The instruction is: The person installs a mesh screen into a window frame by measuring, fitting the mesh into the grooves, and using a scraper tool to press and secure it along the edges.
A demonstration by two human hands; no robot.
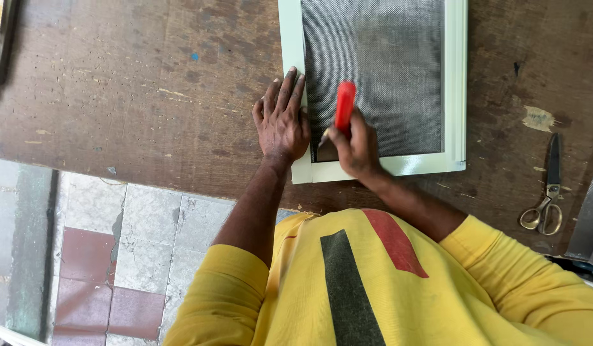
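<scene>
Red-handled tool [344,107] tip hidden by right hand [354,148], mesh frame [455,83] cropped

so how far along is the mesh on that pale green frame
Done: the grey wire mesh already lies flat across the pale green window frame. In hand: the left hand presses the frame's left rail while the right hand works a red-handled tool at the lower left corner. Left: whether the other edges are fixed cannot be told. The metal scissors lie unused on the brown wooden table.
</scene>
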